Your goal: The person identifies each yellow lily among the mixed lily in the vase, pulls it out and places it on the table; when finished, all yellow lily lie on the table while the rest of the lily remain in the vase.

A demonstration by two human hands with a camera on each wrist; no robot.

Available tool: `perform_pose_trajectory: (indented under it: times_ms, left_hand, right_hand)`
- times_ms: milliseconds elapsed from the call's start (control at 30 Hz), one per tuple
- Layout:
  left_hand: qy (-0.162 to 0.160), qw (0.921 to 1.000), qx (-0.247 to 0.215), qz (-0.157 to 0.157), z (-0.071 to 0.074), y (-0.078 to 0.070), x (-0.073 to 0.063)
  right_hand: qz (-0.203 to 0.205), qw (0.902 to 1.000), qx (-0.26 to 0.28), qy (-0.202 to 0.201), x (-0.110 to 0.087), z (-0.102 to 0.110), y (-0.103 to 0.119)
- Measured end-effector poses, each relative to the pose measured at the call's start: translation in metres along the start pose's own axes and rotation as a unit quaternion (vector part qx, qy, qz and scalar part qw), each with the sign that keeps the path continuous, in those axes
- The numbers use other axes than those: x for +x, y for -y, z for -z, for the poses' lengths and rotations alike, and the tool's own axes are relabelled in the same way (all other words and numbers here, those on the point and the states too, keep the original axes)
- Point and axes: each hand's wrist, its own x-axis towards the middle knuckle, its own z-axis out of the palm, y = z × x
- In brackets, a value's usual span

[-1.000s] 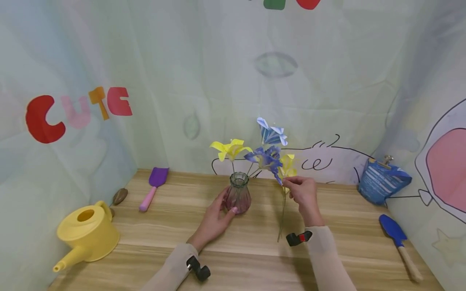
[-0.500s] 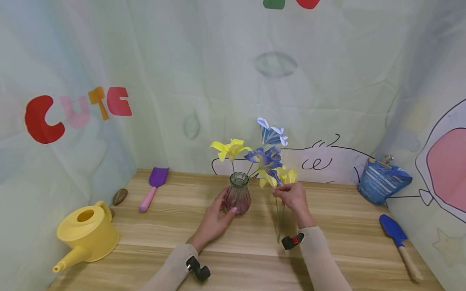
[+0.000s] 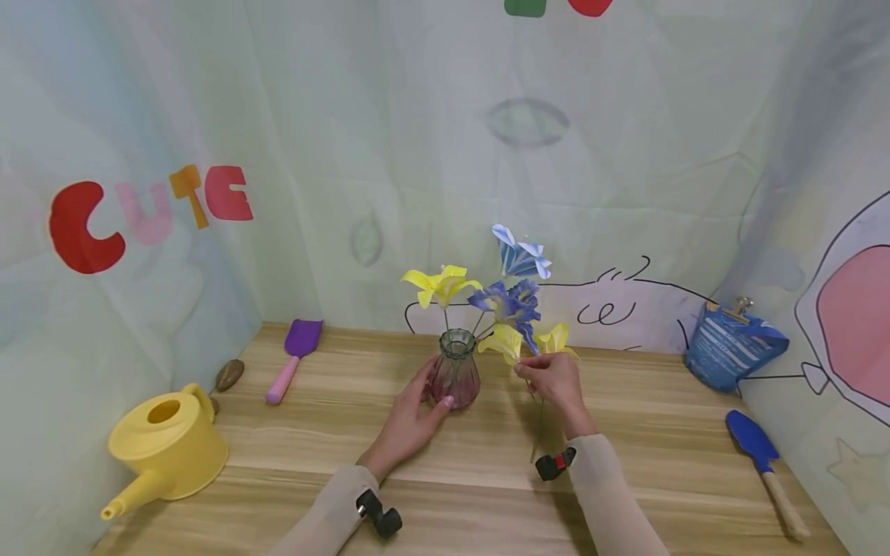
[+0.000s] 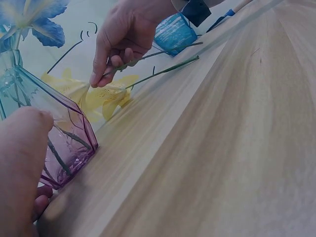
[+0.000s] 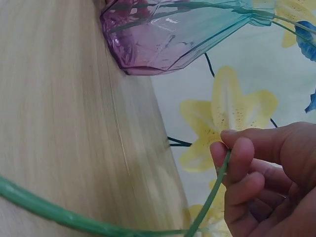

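Note:
A ribbed glass vase, greenish at the neck and purple below, stands upright mid-table. My left hand grips its lower body, thumb in front. In it stand a yellow lily, a light blue flower and a violet-blue iris. Just right of the vase, my right hand pinches another yellow lily by its green stem, close under the bloom. Behind that hand a further yellow lily lies on the table, its stem running toward the front.
A yellow watering can stands at the left, with brown stones behind it. Nearby lies a purple shovel with a pink handle. To the right are a clipped blue bag and a blue trowel. Printed cloth walls surround the table.
My right hand has moved left and slightly down, drawing one yellow lily away from the other and closer to the vase. The left hand and vase have stayed still.

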Motion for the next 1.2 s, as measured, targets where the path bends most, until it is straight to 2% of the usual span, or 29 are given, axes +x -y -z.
perform_pose_trajectory:
  times_ms: [133,267,367,833,1067,1200]
  left_hand:
    - [-0.002,1.0,-0.001,-0.001,-0.001,0.0,-0.001]
    - [-0.002,1.0,-0.002,-0.002,-0.001,0.001,-0.001]
    - [-0.001,1.0,-0.004,-0.002,-0.001,0.001,-0.001]
    - [0.0,1.0,-0.002,-0.007,-0.001,0.0,0.0]
    - [-0.002,1.0,0.0,-0.01,-0.001,0.001,0.001]
    - [-0.001,1.0,0.0,-0.01,0.0,0.001,0.001]
  right_hand:
    - [-0.017,0.9989,0.042,0.009,0.003,-0.004,-0.005]
    - [-0.039,0.9937,0.103,0.023,0.005,-0.009,-0.012]
    - [-0.049,0.9905,0.126,0.025,0.006,-0.013,-0.017]
    - [-0.042,0.9893,0.137,0.024,0.007,-0.015,-0.019]
    - [-0.04,0.991,0.126,0.021,0.004,-0.008,-0.011]
    - [-0.022,0.9913,0.127,0.023,0.004,0.0,-0.005]
